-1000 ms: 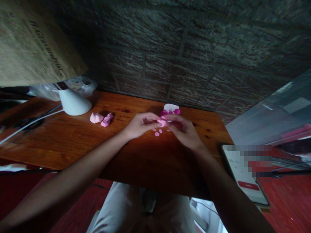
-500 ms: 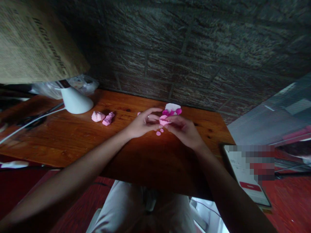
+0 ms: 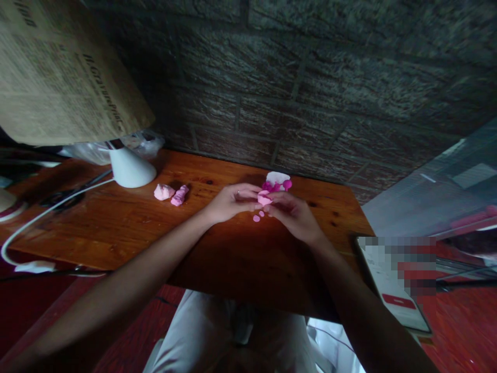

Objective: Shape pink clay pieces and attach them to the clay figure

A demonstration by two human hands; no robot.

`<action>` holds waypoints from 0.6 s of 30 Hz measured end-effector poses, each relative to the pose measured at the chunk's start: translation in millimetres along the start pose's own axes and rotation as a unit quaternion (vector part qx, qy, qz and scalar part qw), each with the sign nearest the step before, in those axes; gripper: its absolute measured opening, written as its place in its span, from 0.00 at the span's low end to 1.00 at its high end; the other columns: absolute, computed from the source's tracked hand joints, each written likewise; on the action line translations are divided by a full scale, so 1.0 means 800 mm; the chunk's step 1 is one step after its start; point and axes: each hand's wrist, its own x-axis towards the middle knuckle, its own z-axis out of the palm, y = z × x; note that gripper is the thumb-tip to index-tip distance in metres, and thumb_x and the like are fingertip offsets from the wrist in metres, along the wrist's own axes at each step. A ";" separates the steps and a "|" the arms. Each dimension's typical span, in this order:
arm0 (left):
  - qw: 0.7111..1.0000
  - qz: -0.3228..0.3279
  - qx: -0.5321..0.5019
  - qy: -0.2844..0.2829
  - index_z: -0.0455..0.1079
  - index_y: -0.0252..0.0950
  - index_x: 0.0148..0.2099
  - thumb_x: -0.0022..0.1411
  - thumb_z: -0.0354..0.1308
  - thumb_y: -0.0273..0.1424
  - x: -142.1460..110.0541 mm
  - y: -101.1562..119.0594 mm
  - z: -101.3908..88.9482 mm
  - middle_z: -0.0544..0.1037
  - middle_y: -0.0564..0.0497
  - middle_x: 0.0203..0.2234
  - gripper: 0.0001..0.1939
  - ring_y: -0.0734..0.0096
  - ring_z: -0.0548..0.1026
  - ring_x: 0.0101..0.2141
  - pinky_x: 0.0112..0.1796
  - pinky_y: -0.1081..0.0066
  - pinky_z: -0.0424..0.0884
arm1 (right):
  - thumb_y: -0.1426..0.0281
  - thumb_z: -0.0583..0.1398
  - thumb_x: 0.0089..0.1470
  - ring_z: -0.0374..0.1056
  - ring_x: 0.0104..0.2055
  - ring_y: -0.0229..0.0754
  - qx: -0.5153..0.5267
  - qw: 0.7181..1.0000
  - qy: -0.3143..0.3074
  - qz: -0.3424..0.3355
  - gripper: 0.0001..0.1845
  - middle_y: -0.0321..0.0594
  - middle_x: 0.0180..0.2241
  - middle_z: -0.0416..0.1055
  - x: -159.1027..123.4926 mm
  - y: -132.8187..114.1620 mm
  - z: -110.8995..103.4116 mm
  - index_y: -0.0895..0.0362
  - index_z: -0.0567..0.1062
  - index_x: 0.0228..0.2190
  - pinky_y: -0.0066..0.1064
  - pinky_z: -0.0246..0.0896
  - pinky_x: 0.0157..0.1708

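Note:
Between my two hands is a light pink piece that looks like soft modelling clay (image 3: 264,198), pinched from both sides a little above the table. My left hand (image 3: 233,201) grips its left side with thumb and fingers; a ring shows on one finger. The fingertips of my right hand (image 3: 291,208) close on its right side. Just below lie small flat pink discs (image 3: 257,218). Behind the fingers, darker magenta pieces (image 3: 286,184) rest on and beside a white sheet (image 3: 278,178), partly hidden by my hands.
Two pink lumps (image 3: 163,191) lie left on the wooden table (image 3: 209,248). A lamp with a white base (image 3: 133,168) and its cable stand further left, near dark scissors (image 3: 62,199). A tablet-like device (image 3: 399,300) sits at the right edge. A brick-patterned wall (image 3: 264,103) rises behind.
The whole view has shifted slightly, with the lamp and table appearing lower and further right. Both hands still hold the pink piece, which now shows its front more rounded.

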 end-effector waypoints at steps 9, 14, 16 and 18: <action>0.997 -0.034 0.001 -0.064 0.73 0.31 0.46 0.57 0.71 0.38 -0.007 0.026 -0.007 0.80 0.51 0.28 0.20 0.76 0.77 0.27 0.29 0.76 0.71 | 0.63 0.75 0.43 0.78 0.32 0.38 0.177 0.971 -0.047 0.156 0.17 0.35 0.30 0.81 -0.001 -0.008 -0.003 0.54 0.81 0.36 0.28 0.74 0.34; 0.988 -0.065 0.031 -0.133 0.75 0.30 0.41 0.60 0.68 0.37 -0.008 0.030 -0.008 0.80 0.49 0.30 0.14 0.78 0.73 0.27 0.28 0.76 0.68 | 0.62 0.76 0.42 0.78 0.31 0.37 0.209 0.959 -0.082 0.174 0.19 0.36 0.31 0.82 -0.002 -0.010 -0.003 0.54 0.82 0.38 0.27 0.74 0.33; 0.989 -0.066 0.036 -0.130 0.76 0.31 0.43 0.61 0.67 0.37 -0.008 0.029 -0.008 0.79 0.49 0.30 0.14 0.78 0.72 0.27 0.28 0.76 0.68 | 0.62 0.76 0.43 0.78 0.31 0.37 0.216 0.955 -0.084 0.185 0.21 0.37 0.32 0.82 -0.002 -0.009 -0.004 0.54 0.81 0.39 0.27 0.74 0.33; 0.989 -0.066 0.027 -0.127 0.76 0.31 0.43 0.61 0.67 0.37 -0.008 0.027 -0.008 0.78 0.50 0.29 0.15 0.78 0.72 0.26 0.27 0.77 0.67 | 0.61 0.76 0.44 0.78 0.32 0.37 0.223 0.952 -0.083 0.191 0.22 0.37 0.32 0.82 -0.001 -0.009 -0.004 0.54 0.81 0.40 0.27 0.73 0.33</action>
